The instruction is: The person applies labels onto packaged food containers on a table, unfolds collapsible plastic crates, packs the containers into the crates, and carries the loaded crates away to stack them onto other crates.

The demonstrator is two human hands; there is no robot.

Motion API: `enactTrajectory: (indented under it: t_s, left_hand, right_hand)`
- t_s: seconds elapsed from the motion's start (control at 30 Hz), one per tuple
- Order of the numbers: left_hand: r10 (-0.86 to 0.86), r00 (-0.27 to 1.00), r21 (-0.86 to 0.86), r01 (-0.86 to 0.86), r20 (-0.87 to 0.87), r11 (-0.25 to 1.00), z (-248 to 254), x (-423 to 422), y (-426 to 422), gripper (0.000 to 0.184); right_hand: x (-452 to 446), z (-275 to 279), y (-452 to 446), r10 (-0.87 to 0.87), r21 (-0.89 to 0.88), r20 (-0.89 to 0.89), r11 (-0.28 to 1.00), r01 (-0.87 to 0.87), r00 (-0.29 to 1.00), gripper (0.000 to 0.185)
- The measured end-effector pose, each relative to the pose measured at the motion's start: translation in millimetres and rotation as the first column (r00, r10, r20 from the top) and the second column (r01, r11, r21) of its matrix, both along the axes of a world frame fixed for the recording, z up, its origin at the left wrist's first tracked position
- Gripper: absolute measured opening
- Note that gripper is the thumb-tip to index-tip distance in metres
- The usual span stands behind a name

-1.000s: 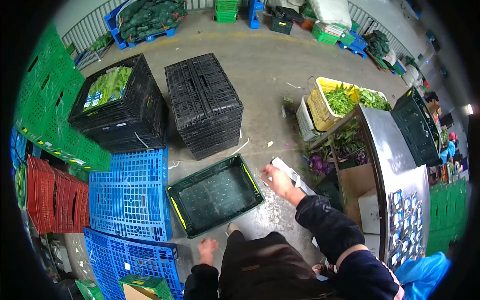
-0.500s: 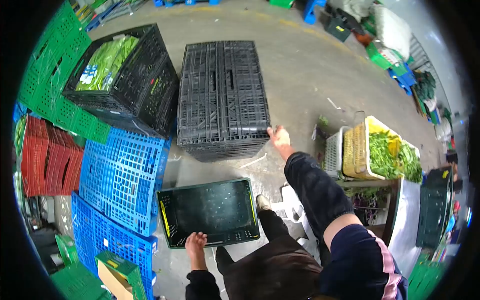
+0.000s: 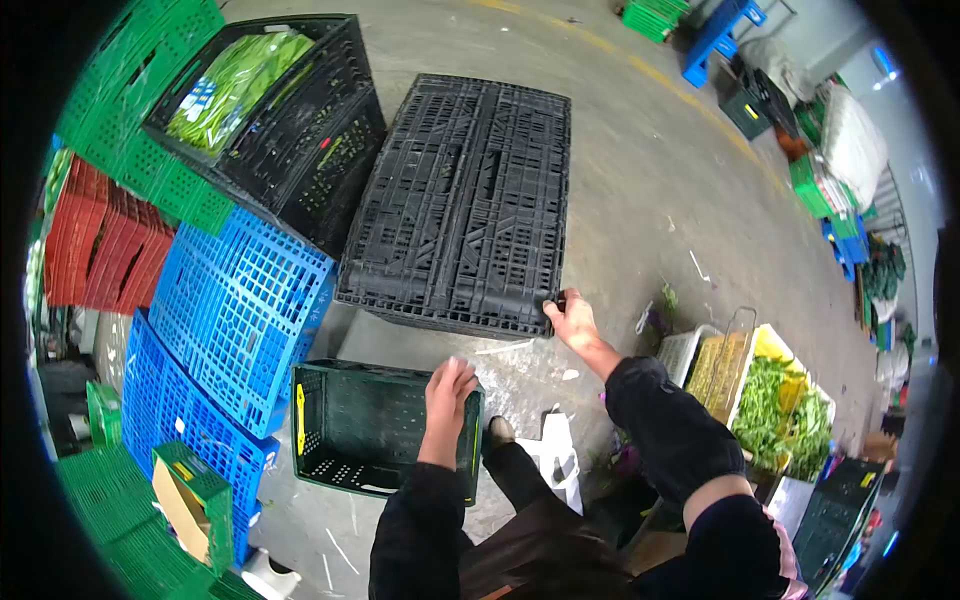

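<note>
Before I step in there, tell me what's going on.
A person has their right hand on the near right corner of a stack of folded black crates. Their left hand is over the right part of a dark green crate on the floor; whether it touches the crate, I can't tell. To the left of the stack, bagged greens sit in another black crate.

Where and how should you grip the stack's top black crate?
Probably by both near corners, one hand each, from the person's side: the top black crate lies flat, its near edge faces them, and the right hand touches one corner.
</note>
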State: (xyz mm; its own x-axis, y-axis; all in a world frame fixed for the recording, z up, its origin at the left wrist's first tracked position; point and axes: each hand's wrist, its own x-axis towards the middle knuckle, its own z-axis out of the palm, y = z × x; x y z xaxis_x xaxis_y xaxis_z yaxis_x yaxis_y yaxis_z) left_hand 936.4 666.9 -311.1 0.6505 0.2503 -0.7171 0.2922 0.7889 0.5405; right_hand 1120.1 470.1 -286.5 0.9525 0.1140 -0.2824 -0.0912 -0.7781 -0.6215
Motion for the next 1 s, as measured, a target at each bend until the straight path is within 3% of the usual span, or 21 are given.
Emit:
enactTrajectory:
  t_s: [0.03, 0.13, 0.2, 0.23, 0.3, 0.33, 0.37, 0.43, 0.5, 0.53, 0.57, 0.63, 0.67, 0.7, 0.77, 0.8, 0.9, 1.0]
  left_hand:
    - [0.056, 0.997, -0.005, -0.056, 0.043, 0.998, 8, 21, -6, 0.06]
    - [0.269, 0.943, -0.139, -0.244, 0.196, 0.96, 44, 68, -13, 0.045]
    - [0.384, 0.916, -0.091, -0.375, 0.117, 0.922, 68, 81, -4, 0.035]
    - [0.422, 0.906, -0.031, -0.421, 0.038, 0.907, 73, 83, 3, 0.033]
    - [0.514, 0.857, -0.1, -0.508, 0.043, 0.855, 69, 82, 20, 0.047]
    - [0.496, 0.868, -0.045, -0.496, -0.012, 0.867, 80, 71, 30, 0.046]
    - [0.584, 0.812, -0.079, -0.583, -0.016, 0.809, 91, 65, 28, 0.041]
    - [0.563, 0.826, -0.029, -0.563, 0.01, 0.826, 91, 27, 32, 0.039]
    - [0.555, 0.831, 0.011, -0.555, 0.032, 0.832, 93, -9, 26, 0.04]
    - [0.518, 0.854, 0.054, -0.52, 0.041, 0.852, 99, -31, 22, 0.044]
    - [0.479, 0.876, 0.102, -0.482, 0.057, 0.87, 110, -53, 18, 0.047]
    - [0.482, 0.871, 0.127, -0.491, 0.099, 0.862, 150, -91, 6, 0.054]
    - [0.458, 0.879, 0.112, -0.472, 0.134, 0.874, 160, -117, 3, 0.056]
    - [0.442, 0.891, 0.131, -0.452, 0.103, 0.882, 170, -145, 2, 0.056]
    - [0.464, 0.88, 0.225, -0.474, 0.099, 0.851, 189, -199, 1, 0.059]
    - [0.442, 0.893, 0.304, -0.447, 0.089, 0.841, 196, -232, 5, 0.062]
    - [0.425, 0.899, 0.34, -0.434, 0.105, 0.834, 229, -335, 16, 0.065]
    - [0.522, 0.84, 0.337, -0.539, 0.149, 0.772, 260, -427, 25, 0.068]
  right_hand:
    - [-1, 18, 5, -0.015, 0.009, -0.06, 1.0, 0.015, 0.998, 0.054]
    - [-15, 64, 36, -0.07, 0.217, -0.182, 0.97, 0.11, 0.981, 0.06]
    - [-27, 77, 63, -0.069, 0.365, -0.254, 0.917, 0.162, 0.965, 0.064]
    - [-33, 75, 74, -0.043, 0.313, -0.29, 0.94, 0.138, 0.956, 0.06]
    - [-50, 75, 94, -0.028, 0.364, -0.157, 0.928, 0.084, 0.987, 0.057]
    - [-58, 83, 104, -0.02, 0.36, -0.242, 0.927, 0.108, 0.97, 0.053]
    - [-73, 95, 107, 0.001, 0.477, -0.264, 0.869, 0.13, 0.964, 0.052]
    - [-95, 93, 95, 0.13, 0.536, -0.346, 0.84, 0.082, 0.929, 0.056]
    - [-115, 95, 79, 0.109, 0.592, -0.376, 0.792, 0.148, 0.92, 0.063]
    - [-123, 81, 81, -0.043, 0.618, -0.352, 0.74, 0.266, 0.935, 0.063]
    - [-123, 79, 63, -0.02, 0.677, -0.573, 0.551, 0.487, 0.819, 0.057]
    - [-114, 88, 56, 0.063, 0.673, -0.721, 0.304, 0.674, 0.691, 0.049]
    - [-121, 88, 55, 0.052, 0.659, -0.735, 0.287, 0.695, 0.676, 0.047]
    - [-133, 82, 58, 0.052, 0.645, -0.75, 0.278, 0.712, 0.66, 0.045]
    - [-182, 68, 54, 0.046, 0.646, -0.711, 0.436, 0.626, 0.702, 0.043]
    - [-212, 73, 52, 0.087, 0.636, -0.732, 0.444, 0.631, 0.676, 0.043]
    - [-308, 110, 58, 0.143, 0.613, -0.758, 0.488, 0.621, 0.636, 0.046]
    - [-397, 146, 79, 0.195, 0.619, -0.743, 0.565, 0.546, 0.641, 0.044]
